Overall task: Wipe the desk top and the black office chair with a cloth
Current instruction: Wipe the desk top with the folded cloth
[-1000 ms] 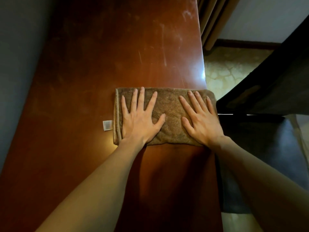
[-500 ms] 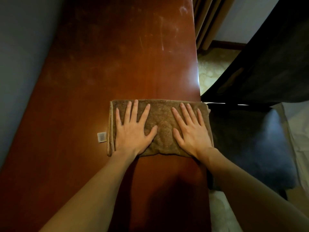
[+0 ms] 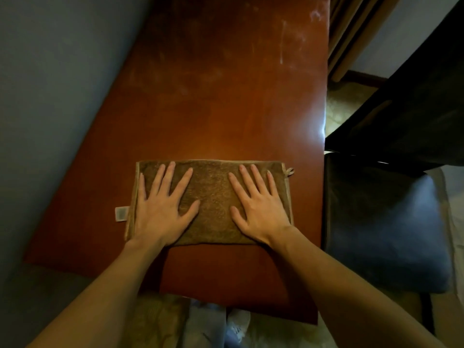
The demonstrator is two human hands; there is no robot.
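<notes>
- Brown terry cloth [image 3: 213, 197], folded into a long rectangle, lies flat on a reddish-brown polished wooden desk top [image 3: 226, 96], in the lower middle of the frame, close to the desk's near edge.
- Left hand [image 3: 160, 212] presses palm down on the cloth's left half, its fingers [image 3: 171, 175] straight and spread, gripping nothing.
- Right hand [image 3: 261, 209] presses palm down on the cloth's right half in the same way, its fingers [image 3: 247, 179] straight and slightly fanned, thumb out to the side.
- Both bare forearms reach in from the bottom corners of the frame.
- Small white fabric tag [image 3: 120, 214] sticks out from the cloth's left edge, and a thin hanging loop [image 3: 290, 171] sticks out at its upper right corner.
- Pale dusty streaks [image 3: 283, 41] mark the desk top at the upper right.
- Black leather office chair [image 3: 384, 234] stands just beside the desk's right edge, its seat at lower right and its backrest above.
- Grey-blue wall [image 3: 50, 96] fills the left side of the frame.
- Beige curtain folds [image 3: 351, 33] hang at the upper right, above a patterned floor [image 3: 339, 104].
</notes>
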